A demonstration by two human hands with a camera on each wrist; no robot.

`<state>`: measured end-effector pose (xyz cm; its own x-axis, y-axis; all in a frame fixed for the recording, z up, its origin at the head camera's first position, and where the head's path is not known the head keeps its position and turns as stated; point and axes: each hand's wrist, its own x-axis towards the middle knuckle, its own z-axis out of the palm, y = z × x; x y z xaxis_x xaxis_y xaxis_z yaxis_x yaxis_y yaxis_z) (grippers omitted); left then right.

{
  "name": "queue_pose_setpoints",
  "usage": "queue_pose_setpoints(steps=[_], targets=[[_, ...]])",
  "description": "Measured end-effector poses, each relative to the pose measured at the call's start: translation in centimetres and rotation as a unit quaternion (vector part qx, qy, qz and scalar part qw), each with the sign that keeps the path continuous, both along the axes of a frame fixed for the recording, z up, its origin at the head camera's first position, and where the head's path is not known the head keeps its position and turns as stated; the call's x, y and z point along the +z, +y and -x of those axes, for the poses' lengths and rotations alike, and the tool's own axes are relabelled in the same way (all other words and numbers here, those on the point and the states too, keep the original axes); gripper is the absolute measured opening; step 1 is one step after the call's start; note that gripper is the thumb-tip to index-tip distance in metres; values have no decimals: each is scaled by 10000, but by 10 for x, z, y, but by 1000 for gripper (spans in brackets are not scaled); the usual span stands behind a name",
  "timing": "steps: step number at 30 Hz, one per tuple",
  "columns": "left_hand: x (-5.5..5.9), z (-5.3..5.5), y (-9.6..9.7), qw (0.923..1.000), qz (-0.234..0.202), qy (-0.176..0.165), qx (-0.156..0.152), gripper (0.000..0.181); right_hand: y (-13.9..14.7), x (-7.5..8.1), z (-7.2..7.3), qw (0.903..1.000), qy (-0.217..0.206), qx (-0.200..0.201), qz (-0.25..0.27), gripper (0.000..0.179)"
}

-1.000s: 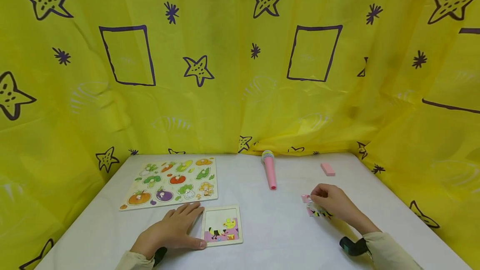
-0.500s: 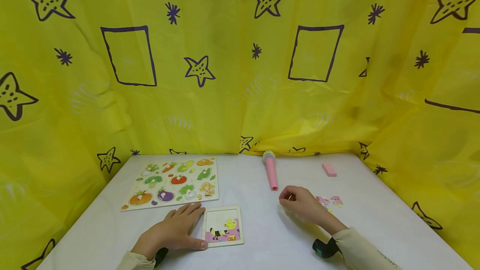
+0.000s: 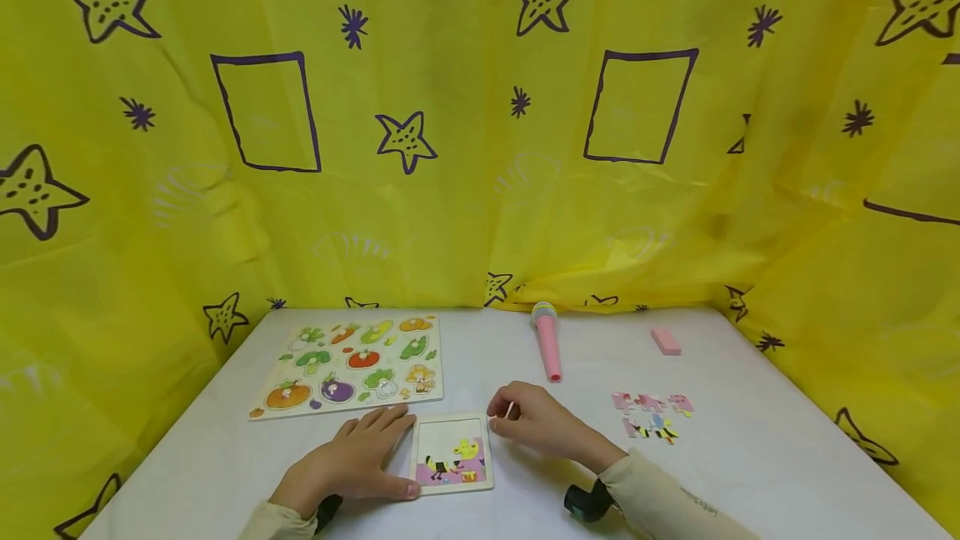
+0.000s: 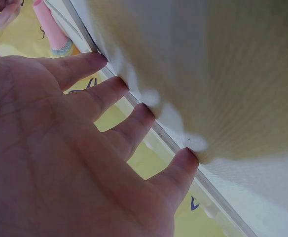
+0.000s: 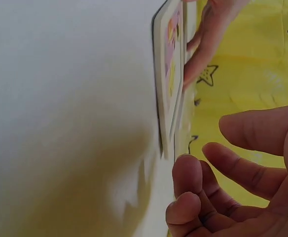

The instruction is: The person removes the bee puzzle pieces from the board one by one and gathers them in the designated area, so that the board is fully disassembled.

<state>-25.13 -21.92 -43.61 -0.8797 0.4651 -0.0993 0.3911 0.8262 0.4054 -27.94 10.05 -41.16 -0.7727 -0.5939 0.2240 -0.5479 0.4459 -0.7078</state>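
Note:
A small cream-framed jigsaw tray (image 3: 453,492) lies on the table, its lower part filled with bee and pink picture pieces and its upper part bare. My left hand (image 3: 352,461) rests flat at its left side, thumb at the lower left corner and fingertips by the upper left. In the left wrist view the straight, spread fingers (image 4: 134,123) touch the table. My right hand (image 3: 536,423) hovers at the tray's upper right corner. Its fingers (image 5: 187,173) curl loosely in the right wrist view, thumb apart from them, and nothing shows between. Several loose jigsaw pieces (image 3: 651,403) lie to its right.
A wooden vegetable puzzle board (image 3: 347,401) lies behind the left hand. Farther back stand out a pink toy microphone (image 3: 549,348) and a pink block (image 3: 666,341). Yellow patterned curtain (image 3: 465,215) encloses the white table (image 3: 555,498) at the back and sides.
My right hand has moved left from the loose pieces to the tray's right side, uncovering those pieces. The left hand stays beside the tray. The head view has shifted slightly.

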Motion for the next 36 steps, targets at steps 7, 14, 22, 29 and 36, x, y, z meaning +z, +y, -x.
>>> queue_pose_setpoints(steps=[7, 14, 22, 29, 36], targets=[[-1, -1, 2, 10000, 41, 25, -20, 114, -22, 0, -4, 9990, -208, 236, -310, 10], [-2, -1, 2, 9999, 28, 89, -68, 114, -34, -5, -4, 9968, -447, 341, -576, 13], [-1, 0, 0, 9998, 160, 123, -32, 114, -39, -5, -4, 9947, -356, 362, -891, 17], [2, -1, 0, 9998, 160, 116, -27, 113, -41, -4, -4, 9933, -326, 385, -1037, 17], [0, -1, 0, 10000, 14, 91, -30, 114, -41, -4, -6, 9928, -291, 348, -1106, 17]])
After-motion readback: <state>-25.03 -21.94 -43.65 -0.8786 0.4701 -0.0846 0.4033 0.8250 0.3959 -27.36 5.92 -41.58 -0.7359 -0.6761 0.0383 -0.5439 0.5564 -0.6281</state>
